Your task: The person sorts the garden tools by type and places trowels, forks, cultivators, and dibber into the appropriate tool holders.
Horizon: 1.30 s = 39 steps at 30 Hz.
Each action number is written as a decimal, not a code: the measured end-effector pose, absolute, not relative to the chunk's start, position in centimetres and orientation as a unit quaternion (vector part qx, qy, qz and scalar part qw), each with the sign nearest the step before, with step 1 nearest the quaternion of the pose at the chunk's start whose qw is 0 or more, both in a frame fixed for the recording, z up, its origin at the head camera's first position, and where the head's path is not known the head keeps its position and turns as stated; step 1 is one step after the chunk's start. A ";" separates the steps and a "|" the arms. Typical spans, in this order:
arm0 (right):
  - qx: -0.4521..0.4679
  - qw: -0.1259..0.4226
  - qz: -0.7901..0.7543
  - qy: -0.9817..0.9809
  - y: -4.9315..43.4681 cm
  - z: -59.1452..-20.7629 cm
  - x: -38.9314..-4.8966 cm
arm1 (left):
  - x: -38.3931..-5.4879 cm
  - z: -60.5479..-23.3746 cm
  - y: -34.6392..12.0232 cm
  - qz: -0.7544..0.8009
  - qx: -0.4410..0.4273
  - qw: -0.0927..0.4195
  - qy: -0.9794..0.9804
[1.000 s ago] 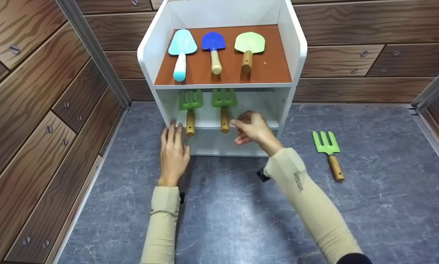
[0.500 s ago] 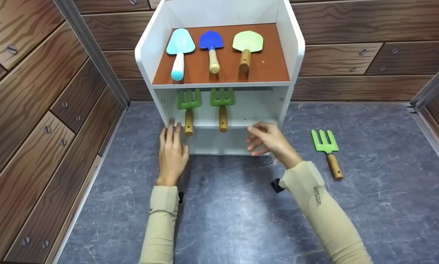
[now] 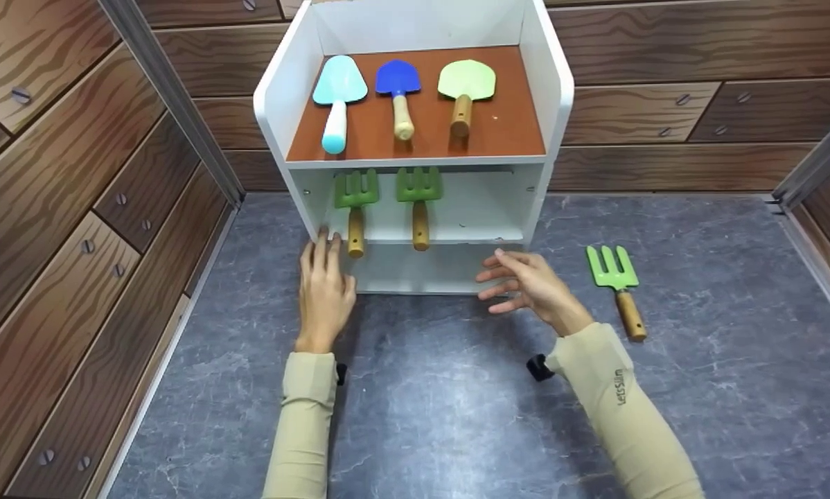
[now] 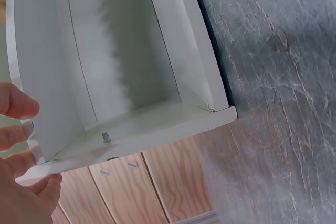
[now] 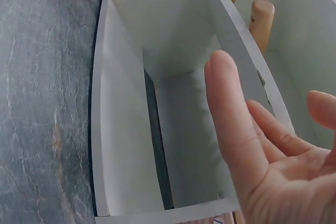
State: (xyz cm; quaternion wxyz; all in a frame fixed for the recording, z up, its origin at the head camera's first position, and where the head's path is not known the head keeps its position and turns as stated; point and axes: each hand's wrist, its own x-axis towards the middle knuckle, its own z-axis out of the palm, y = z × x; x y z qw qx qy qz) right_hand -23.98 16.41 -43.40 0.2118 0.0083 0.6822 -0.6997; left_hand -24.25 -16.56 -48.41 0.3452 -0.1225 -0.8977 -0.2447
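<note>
My left hand rests at the left front edge of a white shelf unit; in the left wrist view its fingers touch the corner where the middle shelf meets the side panel. My right hand hovers in front of the lower right compartment, fingers spread, holding nothing. Two green hand forks with wooden handles, a left fork and a right fork, lie on the middle shelf with handles jutting over its front edge. A third hand fork lies on the floor to the right of my right hand.
On the brown top shelf lie a light blue trowel, a dark blue trowel and a pale green trowel. Wood-patterned panels enclose the grey marbled floor at the back and sides.
My right hand has drawn back from beside the right fork's handle, moving right and toward me, and its fingers have spread. The left hand stays at the shelf edge.
</note>
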 end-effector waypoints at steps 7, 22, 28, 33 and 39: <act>0.006 0.210 -0.714 0.668 17.2 -43.9 -23.5 | -24.3 -48.4 -16.4 -0.254 -0.118 0.335 -0.900; -0.004 0.192 -0.719 0.668 19.4 -45.0 -23.1 | -24.1 -48.3 -16.5 -0.254 -0.117 0.331 -0.901; 0.002 0.180 -0.708 0.683 19.9 -45.4 -23.0 | -24.0 -48.4 -16.6 -0.251 -0.120 0.336 -0.900; 0.012 0.161 -0.714 0.681 20.4 -45.5 -23.0 | -24.0 -48.4 -16.6 -0.254 -0.121 0.335 -0.899; 0.026 0.137 -0.737 0.661 21.0 -45.5 -22.9 | -24.2 -48.4 -16.6 -0.252 -0.121 0.340 -0.898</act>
